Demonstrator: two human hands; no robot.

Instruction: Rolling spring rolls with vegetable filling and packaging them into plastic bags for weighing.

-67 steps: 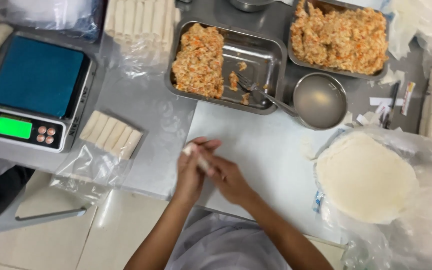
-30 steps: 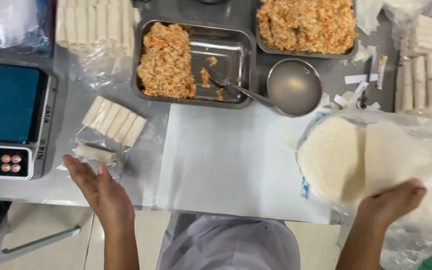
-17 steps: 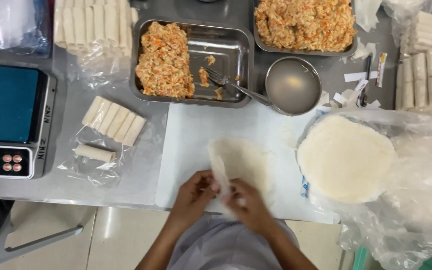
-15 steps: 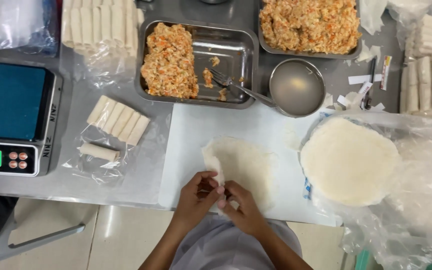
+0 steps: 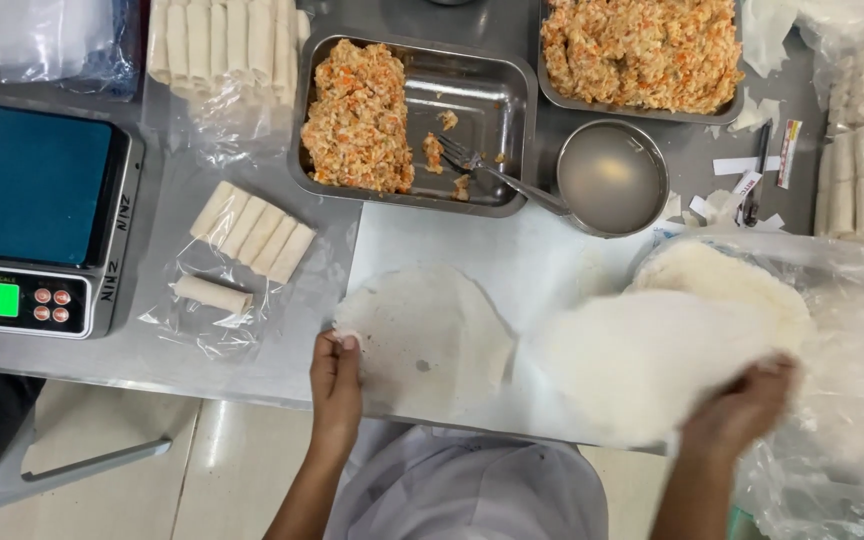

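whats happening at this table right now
A person is making rolls at a steel table. The left hand pins the edge of a round wrapper lying flat on the white board. The right hand holds a second wrapper, blurred, beside the stack. Trays of filling sit behind, finished rolls to the left by a scale.
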